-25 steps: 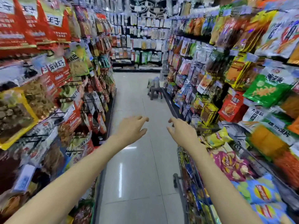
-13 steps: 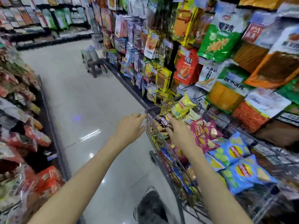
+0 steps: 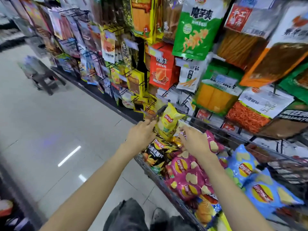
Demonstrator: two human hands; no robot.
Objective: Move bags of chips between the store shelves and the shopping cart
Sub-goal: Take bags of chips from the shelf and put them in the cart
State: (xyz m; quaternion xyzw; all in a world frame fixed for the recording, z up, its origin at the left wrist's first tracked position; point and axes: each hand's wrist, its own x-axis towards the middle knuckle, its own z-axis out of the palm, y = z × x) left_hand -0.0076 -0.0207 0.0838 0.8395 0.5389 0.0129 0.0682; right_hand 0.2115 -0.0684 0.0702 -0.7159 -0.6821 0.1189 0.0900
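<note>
We are reaching both bare arms forward over the shopping cart point(image 3: 150, 167), which is standing beside the store shelves point(image 3: 216, 127). The yellow chip bag point(image 3: 168, 121) is standing upright at the cart's far end, long axis vertical, top edge pointing up toward the shelves. Our left hand point(image 3: 140, 135) is touching its left side, fingers half curled; our right hand point(image 3: 195, 142) is hovering just beside it, fingers released and spread, above the pink chip bags point(image 3: 186, 174).
</note>
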